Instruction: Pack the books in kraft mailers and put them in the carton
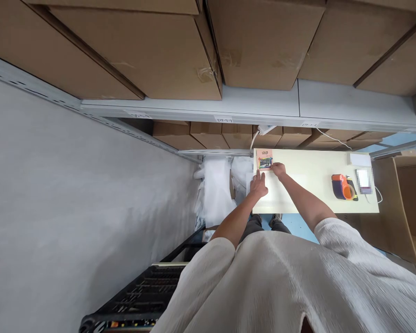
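Note:
A small pink printed card [265,153], with a dark colourful picture on its lower half, lies flat at the far left corner of a pale table [308,180]. My left hand [259,186] rests at the card's near edge, two fingers stretched out and spread against it. At the card's lower right corner is my right hand [279,170], its fingers pinched together on the edge. Whether the card is a single sheet or a thin packet is too small to tell.
An orange tape dispenser [340,187], a phone-like device [364,181] and a white box [359,159] occupy the table's right end. Cardboard boxes [260,41] fill the shelf above. White plastic bags [217,189] hang left of the table. An open carton [402,203] stands right; a black crate [142,291] lower left.

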A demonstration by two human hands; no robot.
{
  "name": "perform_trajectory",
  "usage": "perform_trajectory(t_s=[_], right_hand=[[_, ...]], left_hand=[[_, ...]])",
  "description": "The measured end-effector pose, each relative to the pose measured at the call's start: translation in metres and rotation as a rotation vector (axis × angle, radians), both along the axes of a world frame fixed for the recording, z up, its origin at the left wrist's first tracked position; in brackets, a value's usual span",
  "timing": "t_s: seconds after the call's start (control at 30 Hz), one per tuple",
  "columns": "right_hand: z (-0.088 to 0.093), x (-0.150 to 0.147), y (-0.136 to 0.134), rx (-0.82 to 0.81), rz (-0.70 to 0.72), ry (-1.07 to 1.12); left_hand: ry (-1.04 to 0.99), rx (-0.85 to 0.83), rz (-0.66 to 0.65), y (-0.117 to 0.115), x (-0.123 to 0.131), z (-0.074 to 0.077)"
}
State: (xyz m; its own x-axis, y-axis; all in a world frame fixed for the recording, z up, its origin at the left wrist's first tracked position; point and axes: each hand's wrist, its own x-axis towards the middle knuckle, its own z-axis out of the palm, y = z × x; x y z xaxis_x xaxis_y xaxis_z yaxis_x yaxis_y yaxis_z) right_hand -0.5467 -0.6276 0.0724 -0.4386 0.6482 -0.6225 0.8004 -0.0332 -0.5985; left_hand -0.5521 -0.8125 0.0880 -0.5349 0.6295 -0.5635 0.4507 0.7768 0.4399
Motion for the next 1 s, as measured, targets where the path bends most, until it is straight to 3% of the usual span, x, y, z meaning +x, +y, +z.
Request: perform_trajectory(t_s=[0.3,0.5,0.63,0.77,1.0], right_hand=[[0.004,-0.006,0.003,-0.004,0.001,0.011],[0.012,0.002,0.006,0.105,0.014,0.057],[0.021,0.036,0.022,0.134,-0.067,0.092],[0.027,0.091,0.035,0.072,-0.171,0.139],[0.030,0.177,0.027,-0.001,-0.184,0.114]], left_hand=[[0.013,0.001,0.001,-0.002,0.001,-0.002],[0.045,0.001,0.007,-0.007,0.007,-0.004],[0.085,0.015,-0.021,-0.011,0.013,-0.002],[0.140,0.023,-0.047,-0.011,0.020,0.002],[0.108,0.118,-0.054,0.013,0.059,0.016]])
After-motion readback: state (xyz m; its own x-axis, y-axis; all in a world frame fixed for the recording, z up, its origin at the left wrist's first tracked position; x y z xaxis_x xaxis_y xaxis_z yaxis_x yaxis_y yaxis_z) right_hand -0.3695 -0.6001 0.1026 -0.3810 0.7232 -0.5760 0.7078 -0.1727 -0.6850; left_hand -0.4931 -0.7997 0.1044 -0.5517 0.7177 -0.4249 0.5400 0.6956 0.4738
